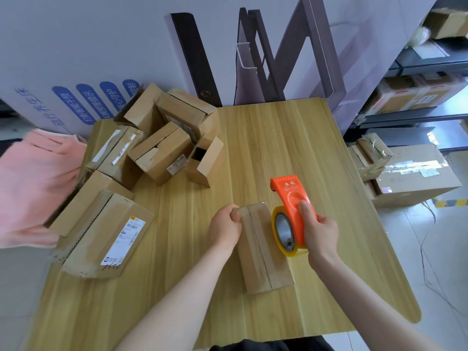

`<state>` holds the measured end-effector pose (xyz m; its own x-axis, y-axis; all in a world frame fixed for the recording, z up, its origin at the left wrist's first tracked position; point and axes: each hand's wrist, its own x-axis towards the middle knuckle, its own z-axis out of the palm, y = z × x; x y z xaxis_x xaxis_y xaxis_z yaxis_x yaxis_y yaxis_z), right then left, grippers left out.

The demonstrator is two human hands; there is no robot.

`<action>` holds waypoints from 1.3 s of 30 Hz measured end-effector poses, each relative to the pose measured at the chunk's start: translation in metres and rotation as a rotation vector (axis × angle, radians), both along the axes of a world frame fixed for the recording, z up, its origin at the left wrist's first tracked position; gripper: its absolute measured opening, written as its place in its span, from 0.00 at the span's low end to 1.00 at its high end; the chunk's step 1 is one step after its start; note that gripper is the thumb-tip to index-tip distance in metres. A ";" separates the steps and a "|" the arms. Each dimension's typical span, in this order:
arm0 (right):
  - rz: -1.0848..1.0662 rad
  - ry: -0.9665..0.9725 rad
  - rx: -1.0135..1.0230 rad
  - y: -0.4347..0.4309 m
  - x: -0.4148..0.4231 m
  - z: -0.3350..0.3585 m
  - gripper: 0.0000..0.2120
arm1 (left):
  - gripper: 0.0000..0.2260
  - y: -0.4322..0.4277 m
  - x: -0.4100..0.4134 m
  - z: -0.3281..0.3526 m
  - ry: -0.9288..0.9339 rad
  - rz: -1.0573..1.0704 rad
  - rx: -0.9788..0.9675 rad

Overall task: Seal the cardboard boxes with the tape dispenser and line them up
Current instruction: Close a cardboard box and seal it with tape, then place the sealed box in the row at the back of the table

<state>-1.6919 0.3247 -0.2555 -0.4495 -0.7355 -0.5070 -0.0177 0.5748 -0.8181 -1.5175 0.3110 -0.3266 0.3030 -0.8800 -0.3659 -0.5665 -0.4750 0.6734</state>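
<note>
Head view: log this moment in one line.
left hand grips long brown cardboard box | right hand holds orange plastic tape dispenser

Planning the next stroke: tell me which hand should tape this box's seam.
Right, likely: the right hand grips the tape dispenser beside the box; the left hand holds its far corner.

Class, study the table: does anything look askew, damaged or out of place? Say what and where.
The small boxes at the table's far left lie heaped and tilted, some with open flaps, not lined up. The labelled box near the left edge looks ragged at its near corner.
</note>
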 end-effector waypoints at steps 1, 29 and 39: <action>0.003 -0.007 -0.002 0.000 0.002 0.001 0.20 | 0.13 -0.003 0.000 -0.001 -0.015 -0.023 0.025; -0.093 -0.030 -0.120 -0.148 -0.096 -0.010 0.22 | 0.33 -0.305 -0.074 -0.006 0.146 0.286 -0.098; 0.026 -0.034 -0.083 -0.167 -0.096 -0.021 0.20 | 0.19 -0.208 -0.019 -0.015 -0.327 0.187 -0.598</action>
